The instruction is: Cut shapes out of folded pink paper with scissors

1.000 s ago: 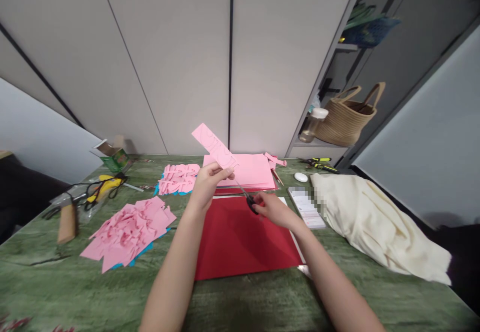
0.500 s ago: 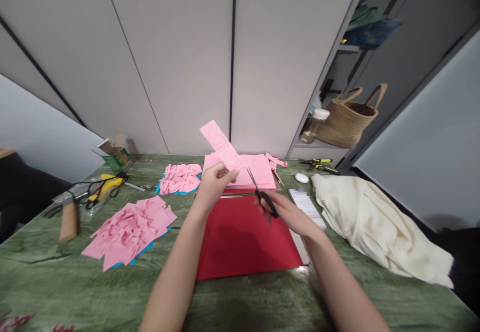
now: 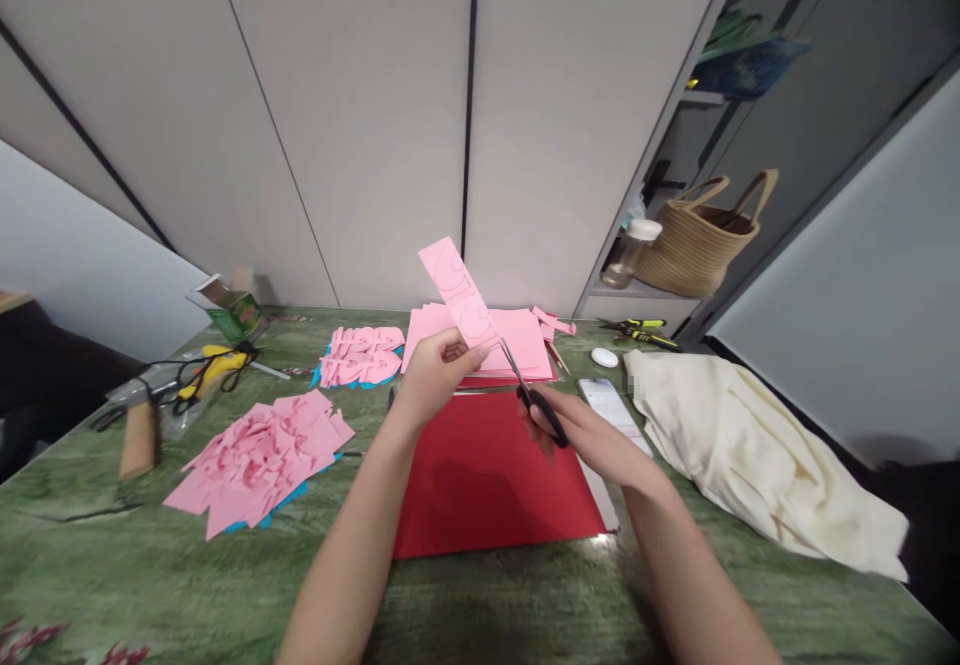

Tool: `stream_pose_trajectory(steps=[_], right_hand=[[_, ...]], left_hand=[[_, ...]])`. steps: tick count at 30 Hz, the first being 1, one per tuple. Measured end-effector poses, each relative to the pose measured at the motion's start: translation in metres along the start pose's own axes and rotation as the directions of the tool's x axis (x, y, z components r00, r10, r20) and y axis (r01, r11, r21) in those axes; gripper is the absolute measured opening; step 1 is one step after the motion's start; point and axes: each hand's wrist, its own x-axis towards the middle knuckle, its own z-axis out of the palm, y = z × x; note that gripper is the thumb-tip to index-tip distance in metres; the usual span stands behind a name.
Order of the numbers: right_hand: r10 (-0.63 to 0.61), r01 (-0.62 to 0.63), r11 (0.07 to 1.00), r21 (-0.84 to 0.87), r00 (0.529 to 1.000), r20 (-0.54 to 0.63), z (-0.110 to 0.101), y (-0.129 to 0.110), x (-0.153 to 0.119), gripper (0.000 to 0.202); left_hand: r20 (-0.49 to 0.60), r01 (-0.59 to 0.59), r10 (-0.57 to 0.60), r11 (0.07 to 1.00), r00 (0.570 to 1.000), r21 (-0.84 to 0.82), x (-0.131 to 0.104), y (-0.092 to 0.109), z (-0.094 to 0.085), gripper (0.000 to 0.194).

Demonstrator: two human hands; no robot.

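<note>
My left hand (image 3: 444,370) pinches the lower end of a pink paper strip (image 3: 459,285), which has curved outlines drawn on it and tilts up to the left. In my right hand (image 3: 559,420) is a pair of scissors (image 3: 541,413) with black handles. The blades point up and left, their tips at the strip's lower right edge; whether they are parted is hard to make out. Below both hands lies a red sheet (image 3: 495,485) on the green table (image 3: 450,615). Behind the strip rests a stack of pink paper (image 3: 525,330).
On the left are a heap of pink scraps (image 3: 262,455), pink cutouts (image 3: 364,355), a yellow-handled tool (image 3: 214,370) and a small box (image 3: 232,310). To the right lie a phone (image 3: 611,410), a white oval object (image 3: 604,357), pliers (image 3: 645,333) and cream cloth (image 3: 757,455).
The pink strip and my left hand have shifted slightly right, and the strip stands a little steeper. The scissors have moved slightly right and down, their tips now at the strip's edge.
</note>
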Motion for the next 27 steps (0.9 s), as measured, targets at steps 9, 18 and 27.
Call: stream_pose_trajectory(steps=[9,18,27], right_hand=[[0.023,-0.023,1.0,0.016,1.0,0.009,0.0001,0.0008,-0.0002,0.024],[0.018,-0.018,0.999,0.03,1.0,0.003,0.0,0.0014,-0.0013,0.027],[0.031,-0.03,0.999,0.026,0.999,-0.012,0.0025,0.0015,-0.0013,0.027]], left_hand=[[0.043,0.001,0.0,1.0,0.999,-0.02,-0.0041,0.0067,0.0041,0.029],[0.07,0.001,-0.001,1.0,0.998,-0.006,-0.0049,0.0081,0.0063,0.03],[0.061,-0.012,0.012,1.0,0.998,-0.01,-0.005,0.0077,0.0063,0.028]])
